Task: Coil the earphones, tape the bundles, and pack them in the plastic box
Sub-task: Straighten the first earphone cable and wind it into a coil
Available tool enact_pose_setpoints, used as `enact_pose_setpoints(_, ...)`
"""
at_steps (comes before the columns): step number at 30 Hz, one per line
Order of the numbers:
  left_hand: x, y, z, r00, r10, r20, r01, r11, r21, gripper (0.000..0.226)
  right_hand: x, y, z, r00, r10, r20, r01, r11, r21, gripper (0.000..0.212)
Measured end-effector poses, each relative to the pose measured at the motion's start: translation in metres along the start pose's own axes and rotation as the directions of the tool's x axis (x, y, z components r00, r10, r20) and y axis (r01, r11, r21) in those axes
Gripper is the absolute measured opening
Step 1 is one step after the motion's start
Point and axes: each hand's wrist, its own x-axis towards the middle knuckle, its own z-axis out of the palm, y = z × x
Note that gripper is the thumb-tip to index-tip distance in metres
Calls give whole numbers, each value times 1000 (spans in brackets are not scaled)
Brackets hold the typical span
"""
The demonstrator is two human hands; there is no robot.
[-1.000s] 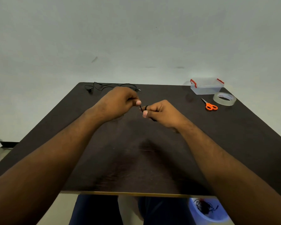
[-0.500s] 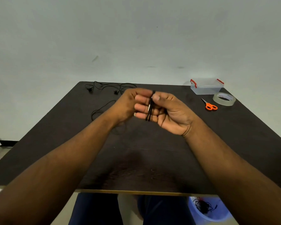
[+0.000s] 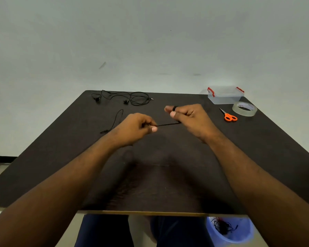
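A black earphone cord (image 3: 168, 124) runs taut and nearly level between the two hands above the middle of the dark table (image 3: 257, 157). The left hand (image 3: 134, 128) pinches the cord's left end between thumb and curled fingers; the right hand (image 3: 187, 116), slightly farther and to the right, is closed on coiled turns of the same cord, a dark loop showing around its extended fingers (image 3: 169, 109). The hands are apart, joined only by the stretched cord. A slack tail of the cord (image 3: 117, 120) lies on the table to the left of the left hand. A second pair of earphones (image 3: 130, 98) lies loose at the far left edge, well apart from both hands. At the far right stand a clear plastic box (image 3: 225, 97) with red latches, a roll of clear tape (image 3: 244, 109) just near of it, and orange-handled scissors (image 3: 229, 115) beside the tape. Below the near table edge, a blue bin (image 3: 228, 230) holds tangled black cords.
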Motion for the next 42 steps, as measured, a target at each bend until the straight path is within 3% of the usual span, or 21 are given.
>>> enact_pose_setpoints(1,1,1,-5,1000,15,-10,-14,999,40,9,-1,4,0,998,31,57,-26,997,-78,36)
enact_pose_setpoints(3,2,5,-14,998,53,-41,-49,995,83,8,-1,15,0,985,116,128,-99,986,-133,32)
enact_pose_setpoints(9,12,23,-21,955,282,-89,-252,934,255,12,-4,15,12,949,225,220,-221,974,-43,21)
enact_pose_setpoints(14,24,31,-19,915,379,-137,-335,905,261,11,-10,0,22,920,265,289,-304,948,97,24)
enact_pose_setpoints(17,29,32,-18,902,390,-184,-369,919,137,8,-13,-5,24,921,256,293,-330,913,238,23)
enact_pose_setpoints(20,32,29,-16,940,288,-183,-317,935,-157,6,-16,-9,23,911,231,341,-361,847,391,20)
enact_pose_setpoints(24,26,19,-3,977,143,-160,-207,822,-530,9,-20,-18,26,907,104,409,-340,755,560,24)
enact_pose_setpoints(27,15,10,19,990,60,-129,-131,741,-658,32,-15,-28,27,946,14,322,-247,676,695,23)
enact_pose_setpoints(29,10,6,33,993,-19,-116,-68,710,-700,34,-10,-30,25,979,10,203,-164,630,759,22)
enact_pose_setpoints(31,6,5,39,995,-69,-70,5,743,-669,18,-4,-28,22,998,20,64,-64,607,792,22)
enact_pose_setpoints(33,4,6,37,998,-60,-15,42,829,-558,17,1,-20,20,998,39,-55,19,617,787,20)
enact_pose_setpoints(35,1,7,32,998,-58,14,58,890,-453,20,6,-9,18,987,10,-163,98,763,638,16)
enact_pose_setpoints(37,-1,9,25,999,-46,22,50,925,-376,23,7,4,14,978,-113,-175,151,964,219,16)
enact_pose_setpoints(39,-2,11,17,998,-41,37,51,947,-317,25,6,16,11,984,-175,-27,168,969,-181,16)
enact_pose_setpoints(42,1,13,0,996,-62,65,71,984,-162,26,2,28,12,979,-142,149,191,896,-401,14)
